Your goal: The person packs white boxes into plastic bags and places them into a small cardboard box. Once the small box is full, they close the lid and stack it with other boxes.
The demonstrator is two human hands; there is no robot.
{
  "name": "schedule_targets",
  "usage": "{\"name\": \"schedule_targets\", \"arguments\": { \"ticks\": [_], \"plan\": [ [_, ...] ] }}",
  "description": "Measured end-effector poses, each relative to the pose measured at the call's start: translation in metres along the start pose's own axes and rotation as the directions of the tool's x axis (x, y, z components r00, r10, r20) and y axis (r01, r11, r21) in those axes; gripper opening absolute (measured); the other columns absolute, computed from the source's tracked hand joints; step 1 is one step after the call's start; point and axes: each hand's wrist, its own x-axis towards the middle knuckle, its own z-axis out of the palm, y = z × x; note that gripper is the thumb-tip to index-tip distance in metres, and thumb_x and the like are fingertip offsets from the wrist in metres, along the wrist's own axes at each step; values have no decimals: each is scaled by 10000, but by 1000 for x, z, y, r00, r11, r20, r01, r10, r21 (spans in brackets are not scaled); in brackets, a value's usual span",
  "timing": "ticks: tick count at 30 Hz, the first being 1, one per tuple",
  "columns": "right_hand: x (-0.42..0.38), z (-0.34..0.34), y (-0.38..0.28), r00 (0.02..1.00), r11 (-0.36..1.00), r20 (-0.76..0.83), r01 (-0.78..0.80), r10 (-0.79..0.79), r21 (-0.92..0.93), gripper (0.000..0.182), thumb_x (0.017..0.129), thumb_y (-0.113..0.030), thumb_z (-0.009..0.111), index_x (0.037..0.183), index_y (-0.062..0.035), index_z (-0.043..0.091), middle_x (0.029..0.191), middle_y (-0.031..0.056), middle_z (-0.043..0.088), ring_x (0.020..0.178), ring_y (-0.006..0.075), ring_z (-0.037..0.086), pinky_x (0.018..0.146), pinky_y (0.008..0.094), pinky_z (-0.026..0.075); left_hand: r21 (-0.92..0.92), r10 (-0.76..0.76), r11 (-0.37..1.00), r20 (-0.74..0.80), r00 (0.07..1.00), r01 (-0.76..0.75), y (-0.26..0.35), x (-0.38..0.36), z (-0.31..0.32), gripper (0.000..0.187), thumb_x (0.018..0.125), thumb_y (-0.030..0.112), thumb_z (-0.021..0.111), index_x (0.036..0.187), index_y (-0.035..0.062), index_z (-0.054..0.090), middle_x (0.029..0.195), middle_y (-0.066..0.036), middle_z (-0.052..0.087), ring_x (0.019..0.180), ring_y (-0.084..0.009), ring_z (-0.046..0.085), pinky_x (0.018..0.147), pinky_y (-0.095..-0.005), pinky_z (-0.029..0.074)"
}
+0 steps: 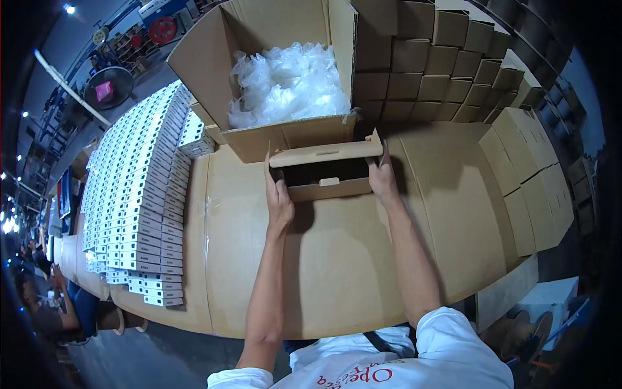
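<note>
A small brown cardboard box (337, 190) is held between my two hands above the cardboard-covered table (337, 272). Its lid is partly raised, with a dark gap below it and a small tab at the front. My left hand (280, 200) grips the left side, fingers against the cardboard. On the right side, my right hand (382, 175) holds the box the same way. What lies inside is too dark to make out. Just behind it stands a large open carton (285, 137) filled with clear plastic bags (291, 84).
Stacks of small white boxes (142, 188) cover the table's left side. Brown boxes (447, 61) are piled at the back right, and more cartons (531, 181) stand at the right edge. A person (48, 311) is at the far left.
</note>
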Motion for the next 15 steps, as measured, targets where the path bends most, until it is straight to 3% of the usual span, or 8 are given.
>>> {"name": "schedule_targets", "arguments": {
  "ticks": [2,3,6,11,14,15],
  "plan": [
    [9,0,-17,988,988,-10,-151,151,-7,582,1059,-350,543,1533,-71,351,1512,175,487,1415,348,446,1145,413,365,23,15,1000,-1,1000,-15,-3,1,0,542,1055,145,350,1560,-38,277,1582,-188,369,1473,-283,338,1206,-362,255],
    [13,4,-16,979,981,-61,-195,194,-5,706,1026,-479,558,1550,-58,339,1531,198,468,1421,348,443,1144,417,368,34,19,999,-2,1000,-19,-4,0,-1,541,1052,136,348,1560,-37,278,1581,-189,371,1473,-285,340,1206,-362,256],
    [19,3,-17,914,914,-54,-396,401,88,756,997,-512,589,1529,-20,373,1504,212,495,1411,341,453,1137,411,367,69,32,997,-7,999,-32,-9,-5,-3,538,1045,110,342,1559,-34,283,1578,-191,378,1472,-289,345,1206,-363,258],
    [13,-10,-77,892,858,-37,-421,451,295,606,966,-427,637,1363,23,554,1342,169,614,1249,271,556,1085,381,391,87,41,995,-11,999,-40,-5,-5,0,536,1032,66,332,1558,-29,291,1574,-194,389,1471,-297,353,1205,-365,261],
    [18,-13,-67,883,859,-37,-445,468,254,627,966,-453,628,1353,37,564,1347,189,610,1266,278,547,1092,389,384,16,40,999,-10,999,-40,3,-3,3,593,980,5,358,1569,-11,286,1558,-212,409,1464,-306,375,1189,-371,296],
    [19,-12,-69,863,858,-109,-462,493,224,662,960,-492,620,1346,43,568,1361,207,600,1271,293,551,1085,400,394,65,27,997,-4,1000,-27,4,-4,3,587,978,-3,366,1561,-11,297,1552,-215,417,1458,-308,384,1188,-373,300]
  ]
}}
